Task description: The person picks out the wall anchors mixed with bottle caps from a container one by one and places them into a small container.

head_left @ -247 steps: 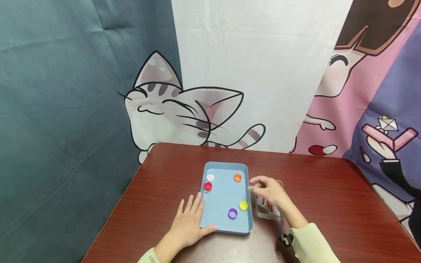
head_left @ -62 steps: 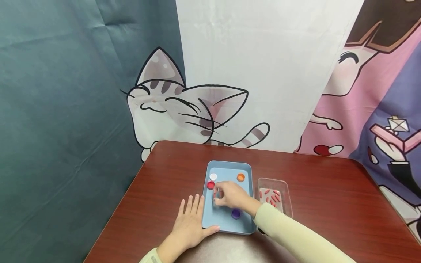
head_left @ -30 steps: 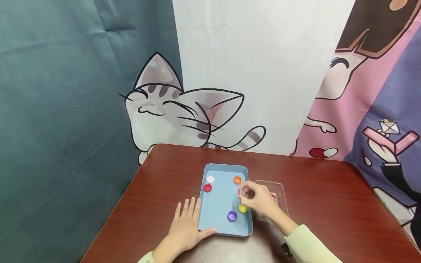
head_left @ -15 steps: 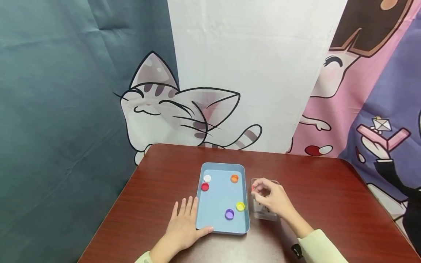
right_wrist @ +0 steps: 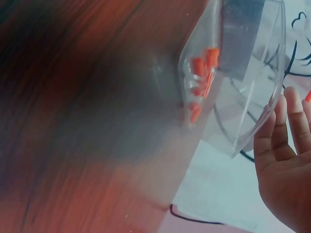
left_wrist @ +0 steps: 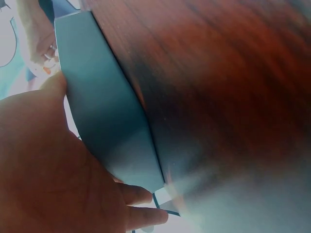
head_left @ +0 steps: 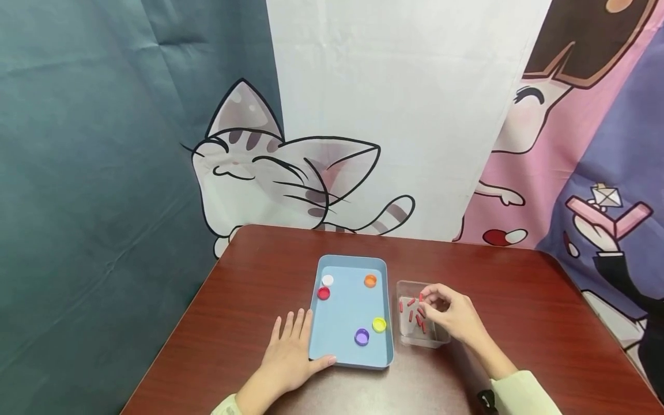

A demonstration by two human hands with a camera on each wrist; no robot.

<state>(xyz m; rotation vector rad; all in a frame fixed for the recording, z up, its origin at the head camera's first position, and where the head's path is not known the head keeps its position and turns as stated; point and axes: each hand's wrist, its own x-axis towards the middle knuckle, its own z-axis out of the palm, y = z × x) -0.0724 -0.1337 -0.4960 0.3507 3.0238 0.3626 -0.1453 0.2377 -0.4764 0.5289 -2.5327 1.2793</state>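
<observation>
My right hand point(head_left: 456, 314) pinches a small red stick point(head_left: 421, 298) between thumb and fingertips, over the right side of a clear plastic box point(head_left: 415, 341). Several more red sticks point(head_left: 411, 316) lie loose in that box. In the right wrist view, fingers point(right_wrist: 265, 138) are beside the box wall point(right_wrist: 279, 73), and a bit of red shows at the frame's edge. My left hand point(head_left: 287, 357) lies flat with fingers spread at the left side of a blue tray point(head_left: 342, 358), its thumb at the near rim. The left wrist view shows the thumb touching the tray's side point(left_wrist: 97, 82).
Inside the tray sit small round caps: white point(head_left: 327, 280), red point(head_left: 324, 293), orange point(head_left: 370, 280), yellow point(head_left: 379, 325) and purple point(head_left: 362, 337). The tray and box stand side by side on a reddish-brown table point(head_left: 233, 300). A printed cloth point(head_left: 332, 115) hangs behind.
A red stick lay by the red cap earlier. My right hand took it from the tray and carried it right, over the clear box. The left hand has stayed in place.
</observation>
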